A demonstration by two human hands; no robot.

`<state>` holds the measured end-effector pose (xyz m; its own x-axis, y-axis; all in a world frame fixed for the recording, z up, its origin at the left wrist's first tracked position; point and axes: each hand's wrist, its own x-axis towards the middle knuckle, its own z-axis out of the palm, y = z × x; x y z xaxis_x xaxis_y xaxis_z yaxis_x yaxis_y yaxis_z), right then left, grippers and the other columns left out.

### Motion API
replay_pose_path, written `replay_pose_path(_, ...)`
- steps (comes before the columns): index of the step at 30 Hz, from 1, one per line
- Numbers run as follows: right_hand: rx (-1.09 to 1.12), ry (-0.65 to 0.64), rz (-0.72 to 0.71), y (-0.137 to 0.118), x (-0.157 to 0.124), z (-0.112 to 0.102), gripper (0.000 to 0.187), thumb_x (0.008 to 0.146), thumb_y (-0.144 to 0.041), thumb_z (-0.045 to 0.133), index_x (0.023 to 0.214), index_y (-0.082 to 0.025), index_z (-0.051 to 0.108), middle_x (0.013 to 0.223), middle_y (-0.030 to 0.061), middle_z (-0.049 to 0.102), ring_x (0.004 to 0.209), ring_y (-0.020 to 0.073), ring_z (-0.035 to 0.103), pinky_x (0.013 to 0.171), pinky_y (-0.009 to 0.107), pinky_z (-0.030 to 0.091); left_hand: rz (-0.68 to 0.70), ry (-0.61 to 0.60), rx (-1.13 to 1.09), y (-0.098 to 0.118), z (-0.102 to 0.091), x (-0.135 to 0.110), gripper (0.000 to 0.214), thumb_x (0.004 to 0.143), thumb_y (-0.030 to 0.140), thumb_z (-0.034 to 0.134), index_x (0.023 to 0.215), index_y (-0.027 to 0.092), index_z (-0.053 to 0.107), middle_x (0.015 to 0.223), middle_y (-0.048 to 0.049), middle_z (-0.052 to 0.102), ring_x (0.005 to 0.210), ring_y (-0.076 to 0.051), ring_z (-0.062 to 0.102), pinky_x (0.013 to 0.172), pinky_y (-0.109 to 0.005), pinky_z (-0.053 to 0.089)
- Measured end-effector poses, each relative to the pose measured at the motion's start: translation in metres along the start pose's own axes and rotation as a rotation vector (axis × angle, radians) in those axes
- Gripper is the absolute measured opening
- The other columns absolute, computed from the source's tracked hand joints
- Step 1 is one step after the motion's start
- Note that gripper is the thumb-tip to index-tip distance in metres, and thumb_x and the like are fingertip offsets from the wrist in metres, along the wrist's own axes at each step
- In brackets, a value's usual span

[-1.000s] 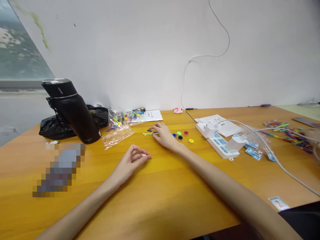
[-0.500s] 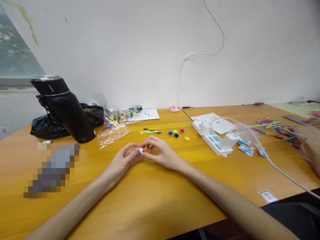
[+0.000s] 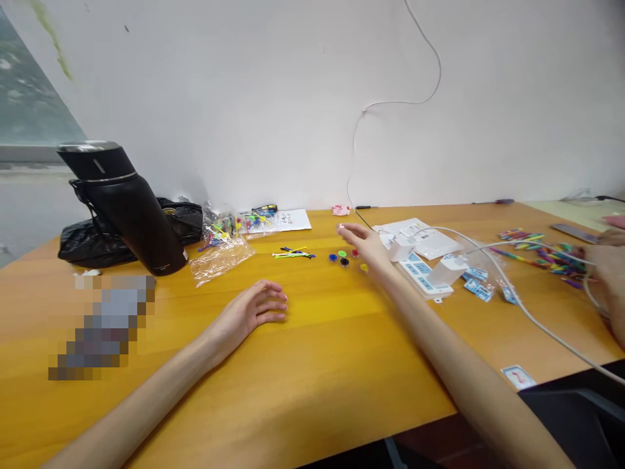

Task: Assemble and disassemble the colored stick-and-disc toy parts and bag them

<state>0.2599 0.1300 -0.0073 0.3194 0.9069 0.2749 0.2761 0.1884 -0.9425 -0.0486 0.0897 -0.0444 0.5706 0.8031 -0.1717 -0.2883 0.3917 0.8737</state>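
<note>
My left hand (image 3: 258, 309) rests over the table with its fingers loosely curled and apart, holding nothing. Farther off and to the right, my right hand (image 3: 364, 244) reaches above several small round discs. A tiny white piece (image 3: 340, 227) shows at its pinched fingertips; its kind is too small to make out. Near that hand lie a blue disc (image 3: 333, 258), a green disc (image 3: 342, 253) and a black disc (image 3: 344, 262), while my forearm partly covers the yellow one (image 3: 364, 267). Thin coloured plastic sticks (image 3: 294, 253) lie in a small heap left of the discs.
A black bottle (image 3: 131, 208) stands at left by a black plastic bag (image 3: 88, 244). Clear bags of coloured parts (image 3: 224, 228) lie behind. On the right are a power strip (image 3: 422, 277) with cables, colourful pens (image 3: 561, 257) and another person's hand (image 3: 612, 260).
My hands have parted. The right hand has moved forward and right, a bit of white at its fingertips; the left has let go of the white piece and opened.
</note>
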Motion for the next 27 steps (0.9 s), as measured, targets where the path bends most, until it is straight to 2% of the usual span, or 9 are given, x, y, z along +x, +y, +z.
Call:
replay_pose_path(2, -0.327, 0.074, -0.047, 0.003, 0.016, -0.023, 0.039, 0.086, -0.043, 0.069, 0.109, -0.012, 0.074, 0.106, 0.0128, 0.076, 0.097, 0.0215, 0.069, 0.087, 0.031, 0.051, -0.003, -0.005, 0.0, -0.001, 0.0, 0.0, 0.029, 0.093, 0.044, 0.065, 0.098, 0.016, 0.067, 0.099, -0.0101, 0.071, 0.091, -0.023, 0.069, 0.087, -0.038, 0.058)
replay_pose_path(5, -0.676, -0.053, -0.056, 0.009, 0.035, -0.04, 0.031, 0.087, -0.037, 0.067, 0.105, -0.013, 0.075, 0.101, 0.0111, 0.077, 0.091, 0.0209, 0.07, 0.08, 0.029, 0.05, 0.001, -0.002, -0.003, -0.002, -0.001, 0.001, 0.029, 0.092, 0.044, 0.067, 0.099, 0.015, 0.067, 0.098, -0.0097, 0.07, 0.09, -0.022, 0.069, 0.087, -0.037, 0.057)
replay_pose_path(8, -0.736, -0.197, -0.022, 0.018, 0.047, -0.038, 0.02, 0.081, -0.03, 0.073, 0.093, -0.014, 0.077, 0.09, 0.0084, 0.078, 0.077, 0.0187, 0.071, 0.07, 0.026, 0.048, 0.008, -0.008, 0.014, -0.002, -0.002, 0.001, 0.029, 0.093, 0.044, 0.067, 0.099, 0.016, 0.067, 0.1, -0.0098, 0.07, 0.09, -0.021, 0.068, 0.087, -0.035, 0.057)
replay_pose_path(12, -0.757, -0.338, 0.035, 0.029, 0.057, -0.029, 0.017, 0.077, -0.027, 0.075, 0.086, -0.013, 0.077, 0.075, 0.0054, 0.076, 0.052, 0.0135, 0.063, 0.057, 0.024, 0.045, 0.022, -0.033, 0.034, -0.001, -0.001, -0.001, 0.026, 0.094, 0.042, 0.065, 0.099, 0.017, 0.066, 0.099, -0.0081, 0.068, 0.088, -0.018, 0.067, 0.085, -0.032, 0.055)
replay_pose_path(17, -0.752, -0.403, 0.027, 0.026, 0.061, -0.03, 0.021, 0.077, -0.032, 0.077, 0.087, -0.013, 0.077, 0.07, 0.0044, 0.074, 0.052, 0.0137, 0.064, 0.059, 0.023, 0.046, 0.012, -0.038, 0.044, 0.0, 0.0, -0.001, 0.024, 0.094, 0.041, 0.065, 0.095, 0.018, 0.066, 0.094, -0.0057, 0.067, 0.082, -0.016, 0.064, 0.081, -0.029, 0.053)
replay_pose_path(20, -0.738, -0.344, -0.001, 0.021, 0.052, -0.032, 0.025, 0.084, -0.037, 0.071, 0.095, -0.014, 0.075, 0.084, 0.0073, 0.077, 0.058, 0.0148, 0.066, 0.063, 0.024, 0.046, 0.012, -0.033, 0.036, -0.001, 0.0, 0.0, 0.025, 0.095, 0.042, 0.065, 0.096, 0.017, 0.066, 0.094, -0.0057, 0.068, 0.082, -0.015, 0.064, 0.08, -0.028, 0.053)
replay_pose_path(23, -0.71, -0.18, -0.053, 0.022, 0.027, -0.031, 0.036, 0.101, -0.041, 0.045, 0.11, -0.015, 0.069, 0.108, 0.011, 0.075, 0.071, 0.0155, 0.068, 0.068, 0.025, 0.046, 0.021, -0.034, 0.037, -0.002, -0.003, 0.001, 0.026, 0.094, 0.042, 0.066, 0.097, 0.017, 0.066, 0.095, -0.0055, 0.067, 0.083, -0.015, 0.064, 0.079, -0.027, 0.052)
replay_pose_path(25, -0.712, -0.046, -0.126, 0.025, 0.005, -0.032, 0.038, 0.103, -0.041, 0.037, 0.105, -0.017, 0.066, 0.097, 0.009, 0.075, 0.072, 0.017, 0.066, 0.068, 0.026, 0.043, 0.041, -0.022, 0.07, 0.0, -0.007, 0.003, 0.027, 0.093, 0.044, 0.067, 0.095, 0.016, 0.065, 0.089, -0.0046, 0.066, 0.08, -0.014, 0.063, 0.076, -0.026, 0.052)
replay_pose_path(27, -0.787, -0.016, -0.187, 0.028, -0.015, -0.035, 0.034, 0.102, -0.04, 0.041, 0.09, -0.018, 0.065, 0.077, 0.0056, 0.071, 0.067, 0.0188, 0.062, 0.063, 0.028, 0.038, 0.09, 0.001, 0.144, 0.003, -0.013, 0.006, 0.03, 0.091, 0.046, 0.068, 0.091, 0.016, 0.064, 0.081, -0.0035, 0.065, 0.074, -0.014, 0.062, 0.071, -0.025, 0.05)
